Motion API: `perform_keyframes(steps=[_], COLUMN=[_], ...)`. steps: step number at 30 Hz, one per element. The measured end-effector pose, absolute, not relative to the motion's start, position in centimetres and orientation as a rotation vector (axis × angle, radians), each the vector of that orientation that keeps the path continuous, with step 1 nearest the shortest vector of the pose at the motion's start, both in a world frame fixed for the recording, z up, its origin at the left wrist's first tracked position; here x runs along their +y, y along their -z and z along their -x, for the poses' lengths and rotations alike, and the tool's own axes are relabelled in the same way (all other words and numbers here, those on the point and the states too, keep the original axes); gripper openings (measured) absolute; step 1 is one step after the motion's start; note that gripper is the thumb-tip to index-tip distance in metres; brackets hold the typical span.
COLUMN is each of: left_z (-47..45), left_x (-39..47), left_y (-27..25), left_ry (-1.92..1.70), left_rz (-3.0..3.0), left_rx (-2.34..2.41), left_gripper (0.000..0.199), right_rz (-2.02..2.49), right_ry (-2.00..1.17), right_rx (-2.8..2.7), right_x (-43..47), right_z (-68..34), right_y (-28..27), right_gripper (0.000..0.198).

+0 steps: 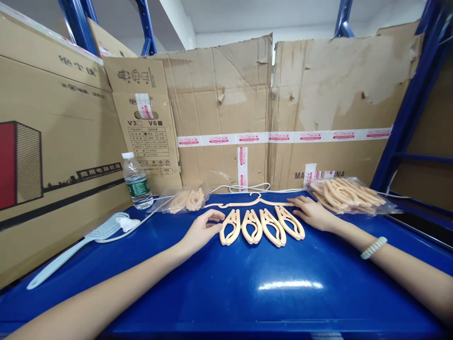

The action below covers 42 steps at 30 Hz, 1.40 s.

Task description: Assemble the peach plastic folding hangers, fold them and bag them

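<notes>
A peach plastic hanger (pixel 244 203) lies spread out on the blue table, its hook pointing away from me. In front of it stand out several peach clothespins in a row, among them a leftmost clothespin (pixel 224 234) and a rightmost clothespin (pixel 300 231). My left hand (pixel 201 231) rests beside the leftmost clothespin, fingers curved with the thumb apart; whether the fingertips touch it I cannot tell. At the hanger's right end is my right hand (pixel 313 215), palm down and fingers stretched out, near the rightmost clothespin. Both hands hold nothing visible.
Behind the hanger, clear bags of clothespins (pixel 187 200) and of folded hangers (pixel 345 193) lie left and right. A water bottle (pixel 137 182), a pale blue brush (pixel 60 267) and a white cable (pixel 244 187) are around. Cardboard sheets (pixel 222 104) wall off the back; a dark flat device (pixel 424 226) lies right.
</notes>
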<state>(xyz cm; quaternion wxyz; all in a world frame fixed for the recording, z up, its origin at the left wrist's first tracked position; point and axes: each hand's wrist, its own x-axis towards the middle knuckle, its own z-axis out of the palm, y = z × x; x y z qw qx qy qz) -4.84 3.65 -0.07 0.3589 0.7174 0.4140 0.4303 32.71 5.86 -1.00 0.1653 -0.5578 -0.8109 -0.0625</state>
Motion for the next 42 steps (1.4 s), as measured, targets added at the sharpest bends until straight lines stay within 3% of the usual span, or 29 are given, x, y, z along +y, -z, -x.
perform_keyframes(steps=[8, 21, 25, 30, 35, 40, 42], left_z=[4.9, 4.9, 4.8, 4.6, 4.9, 4.5, 4.3], left_x=[3.9, 3.0, 2.7, 2.3, 2.1, 1.4, 1.0], left_y=[0.5, -1.0, -1.1, -1.7, -2.2, -1.6, -1.5], left_ry=[-1.145, -1.158, -1.113, -1.121, -1.196, -1.118, -1.05], left_rz=[-1.754, -1.568, -1.391, -1.161, -1.451, -1.759, -1.819], left_rx=[1.061, 1.107, 1.061, 1.018, 1.06, 0.939, 0.909], left_gripper=[0.028, 0.026, 0.031, 0.046, 0.034, 0.058, 0.055], right_rz=[1.536, 1.423, 1.359, 1.27, 1.24, 1.138, 1.113], right_ry=[0.186, -0.146, -0.116, -0.125, -0.011, -0.074, -0.078], right_rx=[-2.251, -2.031, -1.986, -2.033, -2.139, -2.212, -2.219], right_x=[6.8, 5.2, 4.6, 2.9, 1.2, 0.2, 0.1], right_z=[-33.3, -34.1, -34.6, -33.0, -30.8, -29.2, -28.9], right_y=[1.3, -1.6, -2.6, -3.6, -3.7, -3.4, -3.3], right_gripper=[0.03, 0.037, 0.044, 0.039, 0.031, 0.026, 0.026])
